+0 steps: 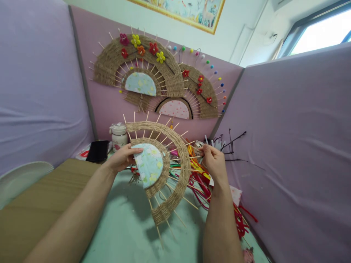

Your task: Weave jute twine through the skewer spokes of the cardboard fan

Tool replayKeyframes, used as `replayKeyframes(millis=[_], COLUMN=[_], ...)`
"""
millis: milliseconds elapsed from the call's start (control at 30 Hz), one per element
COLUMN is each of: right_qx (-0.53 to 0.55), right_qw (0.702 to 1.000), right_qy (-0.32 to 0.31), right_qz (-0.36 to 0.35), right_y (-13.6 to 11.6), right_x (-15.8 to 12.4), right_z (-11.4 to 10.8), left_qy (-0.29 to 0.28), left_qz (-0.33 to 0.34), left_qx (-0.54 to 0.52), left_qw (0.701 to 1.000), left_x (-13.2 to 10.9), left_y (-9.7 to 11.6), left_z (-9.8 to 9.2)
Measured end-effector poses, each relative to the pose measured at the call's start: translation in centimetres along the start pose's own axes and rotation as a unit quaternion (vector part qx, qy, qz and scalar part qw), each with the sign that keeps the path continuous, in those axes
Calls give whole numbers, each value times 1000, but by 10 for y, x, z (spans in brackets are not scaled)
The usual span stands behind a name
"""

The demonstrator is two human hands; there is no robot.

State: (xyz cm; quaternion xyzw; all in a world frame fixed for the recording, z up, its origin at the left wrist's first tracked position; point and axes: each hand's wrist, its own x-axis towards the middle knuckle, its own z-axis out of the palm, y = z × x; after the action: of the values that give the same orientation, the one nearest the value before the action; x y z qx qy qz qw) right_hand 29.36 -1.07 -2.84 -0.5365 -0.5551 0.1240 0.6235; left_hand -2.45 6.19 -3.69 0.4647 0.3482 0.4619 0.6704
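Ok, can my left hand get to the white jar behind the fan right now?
Probably yes. The jar stands just beyond the left hand with nothing between them. That hand is gripping the fan, though, so it would have to let go; the right hand also holds it.

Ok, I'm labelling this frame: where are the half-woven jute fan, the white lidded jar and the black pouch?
half-woven jute fan [184, 166], head view, outer woven band
white lidded jar [119, 136], head view, body
black pouch [97, 151], head view, middle
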Motion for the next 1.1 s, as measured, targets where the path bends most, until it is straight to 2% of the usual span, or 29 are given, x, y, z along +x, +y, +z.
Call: replayKeyframes(millis=[133, 267, 467, 700, 1100], right_qx=[-29, 17, 156, 196, 205], right_qw=[998, 998, 987, 974, 971], right_qy=[46, 53, 10, -79, -76], right_qz=[-24, -13, 49, 81, 102], right_y=[-6, -9, -5, -11, -8], right_x=[-1, -2, -2, -4, -4], right_z=[-2, -4, -2, 5, 4], left_qy=[15, 26, 20, 8, 43], left_qz=[13, 22, 26, 24, 35], left_qx=[-15, -44, -76, -87, -95], left_qw=[1000, 998, 997, 996, 994], left_x=[0, 1, 3, 2, 2], left_y=[3, 3, 1, 2, 3], left_z=[-1, -3, -4, 0, 0])
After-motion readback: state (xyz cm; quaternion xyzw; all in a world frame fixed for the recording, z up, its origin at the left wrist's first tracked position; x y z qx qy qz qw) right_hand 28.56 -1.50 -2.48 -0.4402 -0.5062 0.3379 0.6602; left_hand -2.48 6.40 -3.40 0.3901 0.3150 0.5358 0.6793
